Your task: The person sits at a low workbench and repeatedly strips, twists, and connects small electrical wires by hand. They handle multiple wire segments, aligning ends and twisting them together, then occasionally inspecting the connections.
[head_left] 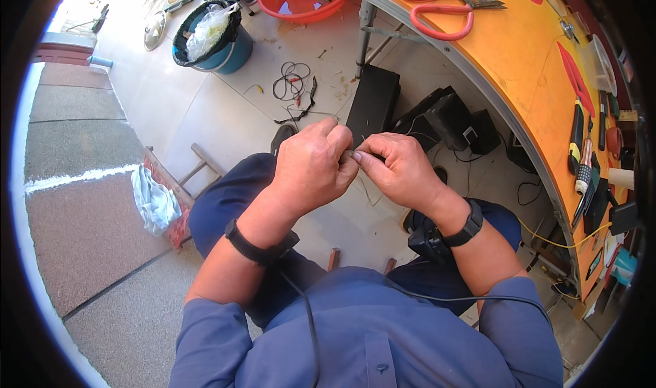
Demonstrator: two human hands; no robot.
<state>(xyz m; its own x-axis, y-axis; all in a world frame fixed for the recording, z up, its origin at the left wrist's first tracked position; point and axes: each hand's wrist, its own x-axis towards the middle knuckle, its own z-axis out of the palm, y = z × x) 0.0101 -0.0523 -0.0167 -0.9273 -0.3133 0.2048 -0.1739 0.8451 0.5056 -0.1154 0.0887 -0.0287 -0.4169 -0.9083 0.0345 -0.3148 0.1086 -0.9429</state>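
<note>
My left hand (311, 159) and my right hand (402, 168) meet above my lap, fingertips almost touching. Both are closed in a pinch around what looks like a thin wire (370, 194); pale fine strands show just above and below the fingers. Most of the piece is hidden by my fingers, so its ends cannot be made out. The left hand is curled with its knuckles up. On the right, the thumb presses against the index finger.
An orange workbench (519, 67) curves along the right, carrying red-handled scissors (444, 8) and several hand tools. Black boxes (374, 101) stand beneath it. Ahead on the floor lie coiled leads (290, 80), a blue bucket (232, 51) and a red basin (301, 8). A cloth (154, 200) hangs at left.
</note>
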